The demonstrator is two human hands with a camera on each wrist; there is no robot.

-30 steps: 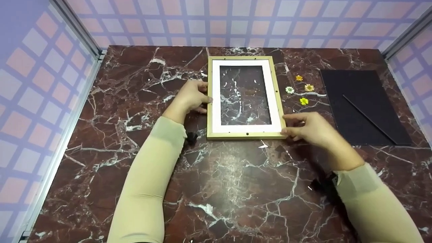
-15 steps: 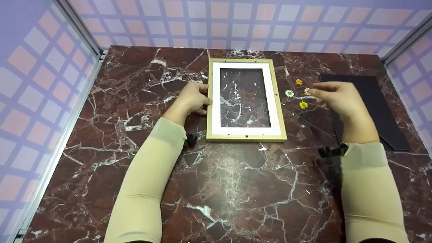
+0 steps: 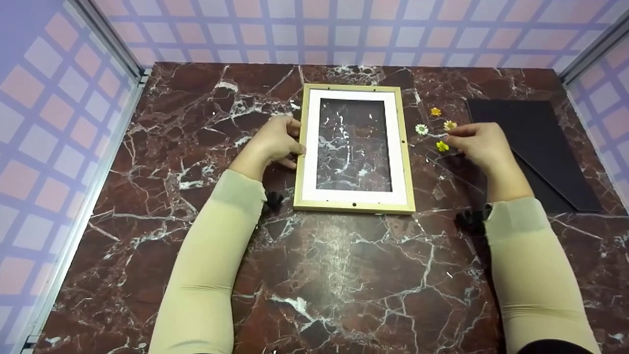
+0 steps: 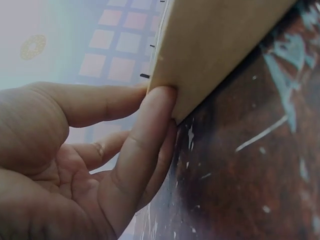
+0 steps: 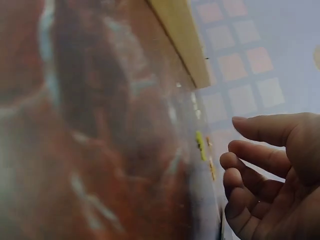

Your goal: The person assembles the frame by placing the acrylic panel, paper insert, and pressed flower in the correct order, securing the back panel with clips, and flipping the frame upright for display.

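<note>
Checked pink-and-pale walls (image 3: 344,32) ring the marbled tabletop (image 3: 373,305), and from the left: the left hand (image 3: 275,140) grips the picture frame (image 3: 329,204) mid-tabletop by its left edge; stiff, likely light, best taken by the long sides. Now the flowers (image 3: 421,129), just right of it, surely flimsy, needing a gentle pinch! Right hand (image 3: 484,145) beside the yellow flower (image 3: 442,146), fingers loosely bent, nothing between them. Farthest right, a black board (image 3: 575,157). No legible writing.

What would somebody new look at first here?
Probably the pale gold rectangular frame with its bright white inner border, lying toward the far side of the dark red marbled table. Next, the four tiny yellow, orange and white flowers just right of it. Farther right lies a flat black rectangular board.
</note>
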